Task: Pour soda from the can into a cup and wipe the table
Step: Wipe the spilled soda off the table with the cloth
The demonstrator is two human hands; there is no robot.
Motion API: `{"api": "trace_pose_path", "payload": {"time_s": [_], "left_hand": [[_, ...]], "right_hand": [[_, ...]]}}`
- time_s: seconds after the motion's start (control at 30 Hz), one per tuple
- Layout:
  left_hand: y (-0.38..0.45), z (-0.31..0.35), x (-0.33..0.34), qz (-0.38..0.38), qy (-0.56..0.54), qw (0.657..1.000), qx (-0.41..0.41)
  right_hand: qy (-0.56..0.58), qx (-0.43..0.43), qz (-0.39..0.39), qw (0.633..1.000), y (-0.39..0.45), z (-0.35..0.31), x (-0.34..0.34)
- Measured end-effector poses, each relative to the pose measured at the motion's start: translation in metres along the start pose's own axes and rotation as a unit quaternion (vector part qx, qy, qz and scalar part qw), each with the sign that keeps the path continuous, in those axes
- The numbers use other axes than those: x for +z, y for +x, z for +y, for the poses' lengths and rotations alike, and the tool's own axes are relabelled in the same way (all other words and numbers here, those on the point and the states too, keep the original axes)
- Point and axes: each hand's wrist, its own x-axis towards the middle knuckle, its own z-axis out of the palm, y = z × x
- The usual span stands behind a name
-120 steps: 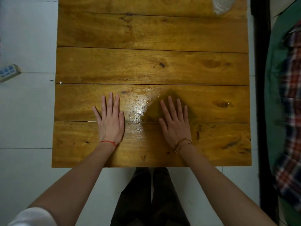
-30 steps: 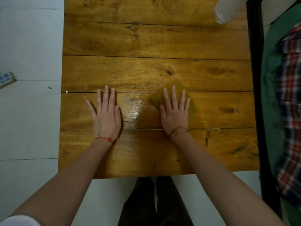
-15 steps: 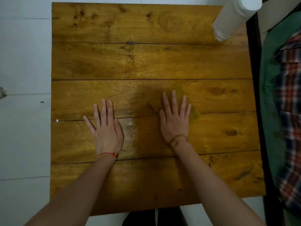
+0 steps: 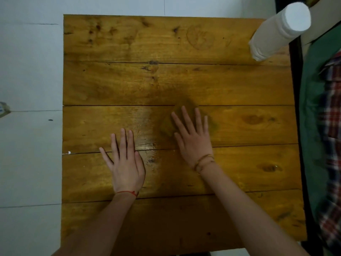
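Note:
My right hand [image 4: 193, 141] lies flat, fingers spread, pressing a brownish-yellow cloth [image 4: 167, 124] onto the wooden table [image 4: 166, 43] near its middle. The cloth blends with the wood, and only its edges show around my fingers. My left hand [image 4: 127, 163] rests flat on the bare planks to the left, holding nothing. Between the two hands a wet sheen [image 4: 149, 145] glistens on the wood. A tall white cylindrical container [image 4: 276, 32] stands at the far right corner. No soda can is in view.
A dark frame with green and plaid fabric [image 4: 330, 145] runs along the table's right side. Pale floor tiles surround the table, and a small object [image 4: 3, 109] lies on the floor at the far left edge.
Both hands have slid away from me by about one plank, the right one carrying the cloth further up the table. The view has tilted up, so the far edge and white container show.

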Motion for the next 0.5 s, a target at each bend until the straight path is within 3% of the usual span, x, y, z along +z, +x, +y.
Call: {"api": "trace_pose_path", "payload": {"time_s": [0.1, 0.17, 0.23, 0.4, 0.5], "left_hand": [[0.0, 0.0, 0.0, -0.001, 0.004, 1.0, 0.002], [0.001, 0.0, 0.0, -0.002, 0.007, 1.0, 0.003], [0.0, 0.0, 0.0, -0.001, 0.008, 1.0, 0.005], [0.001, -0.001, 0.001, -0.003, 0.009, 1.0, 0.005], [0.001, -0.001, 0.001, -0.003, 0.007, 1.0, 0.004]], "right_hand": [[0.037, 0.129, 0.027, 0.991, 0.044, 0.013, -0.01], [0.058, 0.171, 0.048, 0.982, 0.068, -0.003, -0.015], [0.057, 0.137, 0.04, 0.988, 0.073, -0.023, -0.014], [0.014, -0.052, -0.011, 0.998, 0.005, -0.043, 0.0], [0.004, -0.006, -0.011, 1.0, -0.02, 0.001, 0.004]]}}
